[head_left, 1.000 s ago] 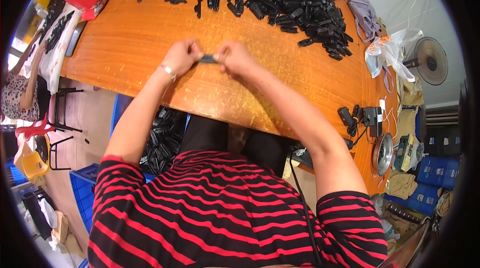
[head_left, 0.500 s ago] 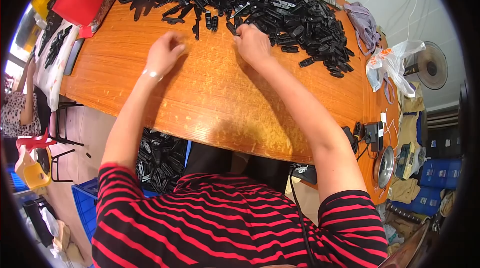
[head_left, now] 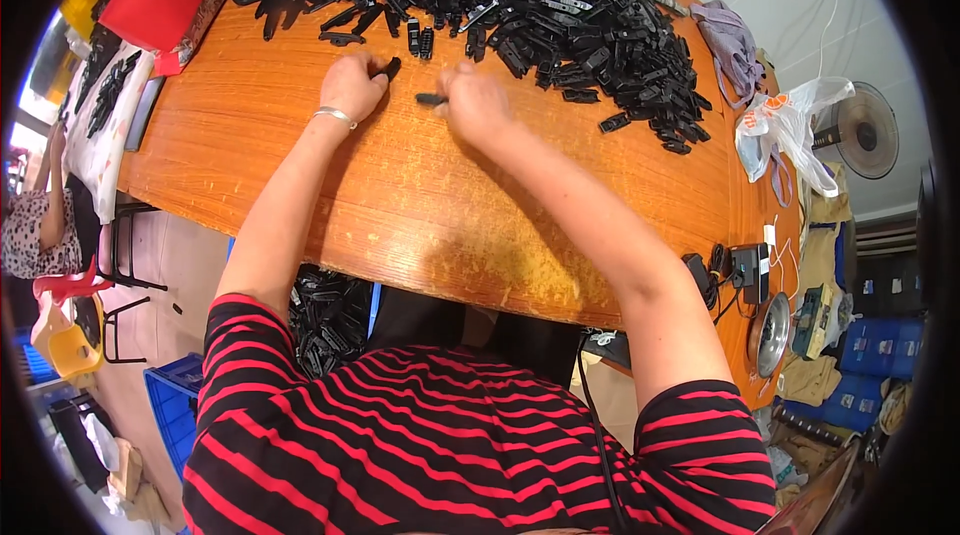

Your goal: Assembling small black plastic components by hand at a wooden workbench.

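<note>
Head view: what's filling it, largest first?

A wooden table (head_left: 240,115) is spanning the middle, with a heap of black parts (head_left: 600,35) lying along its far side. The left hand (head_left: 352,85) is grasping a black piece (head_left: 393,67) that's poking out past the thumb. The right hand (head_left: 474,103), blurred, is pinching a short dark piece (head_left: 430,98) by one end. Both pieces are sitting between the hands, apart from each other.

How are they likely handling?

They're looking light and stiff, perhaps slightly slick; pinching the long sides near one end is seeming safest.
</note>
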Demonstrator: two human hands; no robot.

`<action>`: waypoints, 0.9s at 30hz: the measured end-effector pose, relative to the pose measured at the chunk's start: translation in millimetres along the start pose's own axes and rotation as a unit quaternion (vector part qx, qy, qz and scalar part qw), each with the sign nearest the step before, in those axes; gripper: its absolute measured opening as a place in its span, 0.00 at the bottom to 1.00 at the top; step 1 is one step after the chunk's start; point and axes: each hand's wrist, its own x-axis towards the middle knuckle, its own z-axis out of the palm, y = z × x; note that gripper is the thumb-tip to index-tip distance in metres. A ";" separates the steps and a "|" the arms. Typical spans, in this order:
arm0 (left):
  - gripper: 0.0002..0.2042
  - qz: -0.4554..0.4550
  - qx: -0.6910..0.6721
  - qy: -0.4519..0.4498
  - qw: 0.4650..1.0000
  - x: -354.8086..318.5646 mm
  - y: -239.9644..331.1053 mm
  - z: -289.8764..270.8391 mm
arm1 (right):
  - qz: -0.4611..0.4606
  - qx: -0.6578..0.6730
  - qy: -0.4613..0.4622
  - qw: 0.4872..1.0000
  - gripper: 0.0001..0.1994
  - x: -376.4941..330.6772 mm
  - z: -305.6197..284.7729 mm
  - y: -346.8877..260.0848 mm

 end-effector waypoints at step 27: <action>0.06 -0.080 -0.424 -0.070 0.900 -90.9 23.0 -2.3 | 0.204 0.489 -0.089 0.844 0.08 -48.0 -12.1 -25.0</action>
